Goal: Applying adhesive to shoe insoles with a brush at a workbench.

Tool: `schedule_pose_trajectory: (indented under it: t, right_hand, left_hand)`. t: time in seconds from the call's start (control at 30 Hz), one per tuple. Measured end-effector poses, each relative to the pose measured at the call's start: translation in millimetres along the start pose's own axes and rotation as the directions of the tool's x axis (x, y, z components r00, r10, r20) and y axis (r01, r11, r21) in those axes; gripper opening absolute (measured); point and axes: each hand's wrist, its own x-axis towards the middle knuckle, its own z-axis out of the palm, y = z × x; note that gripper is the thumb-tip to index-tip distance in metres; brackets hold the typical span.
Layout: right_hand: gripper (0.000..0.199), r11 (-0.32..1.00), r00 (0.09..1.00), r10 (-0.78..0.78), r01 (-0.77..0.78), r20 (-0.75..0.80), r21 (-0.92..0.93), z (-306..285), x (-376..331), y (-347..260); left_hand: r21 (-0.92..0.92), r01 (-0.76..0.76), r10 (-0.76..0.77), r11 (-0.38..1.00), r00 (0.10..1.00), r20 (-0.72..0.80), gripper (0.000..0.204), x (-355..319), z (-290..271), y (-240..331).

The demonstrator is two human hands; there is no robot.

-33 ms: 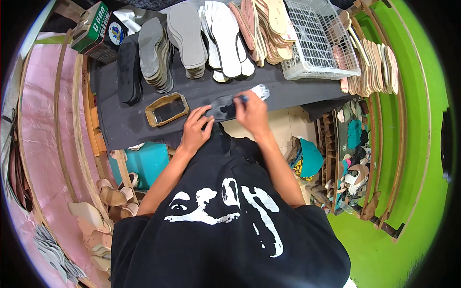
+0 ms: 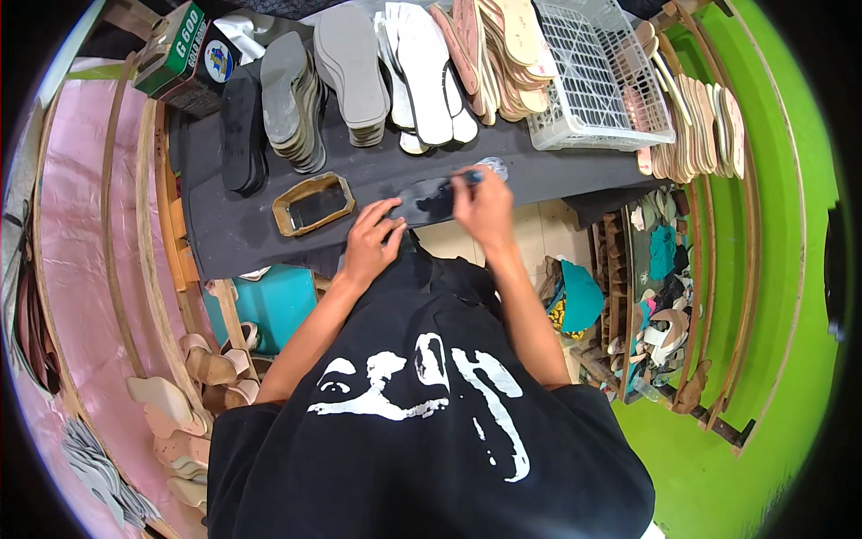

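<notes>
A grey shoe sole (image 2: 415, 191) lies crosswise at the table's front edge, dark and wet-looking in the middle, with a whitish shine at its right end. My left hand (image 2: 369, 241) holds its left end, fingertips and thumb pressed against it. Closed above the right half, my right hand (image 2: 485, 211) grips a small dark blue brush-like tool (image 2: 473, 178); its tip is hard to make out. Left of the sole stands a cut-down brown container (image 2: 285, 218) with dark inside.
Along the back are stacked black soles (image 2: 241, 135), grey soles (image 2: 350, 72), white soles (image 2: 422, 81) and beige insoles (image 2: 516, 40). A white plastic basket (image 2: 593, 135) stands at the back right, a green-and-black tin (image 2: 184, 63) at the back left. Racks with shoe parts flank the table.
My right hand has moved a little to the right along the sole with the tool, uncovering more of the dark patch. My left hand stays nearly still on the left end.
</notes>
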Motion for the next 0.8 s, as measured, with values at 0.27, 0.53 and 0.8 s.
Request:
schedule_pose_trajectory:
  t: [0.27, 0.53, 0.8]
  right_hand:
    - [0.015, 0.982, 0.993, 0.042, -0.062, -0.115, -0.180, -36.6, 10.4, 30.9]
    - [0.019, 0.982, 0.976, -0.185, 0.187, 0.113, -0.009, 1.4, -24.0, -19.8]
    - [0.006, 0.983, 0.982, 0.075, -0.102, 0.174, 0.152, -5.7, -14.6, -27.3]
  left_hand:
    - [-0.058, -0.015, 0.016, 0.998, 1.000, 0.024, 0.013, 16.4, 22.6, 4.1]
    - [0.090, -0.115, 0.104, 0.989, 0.987, 0.121, 0.042, -2.4, 5.0, 3.4]
    - [0.327, -0.115, 0.040, 0.938, 0.973, 0.228, 0.068, -27.0, -7.4, 1.9]
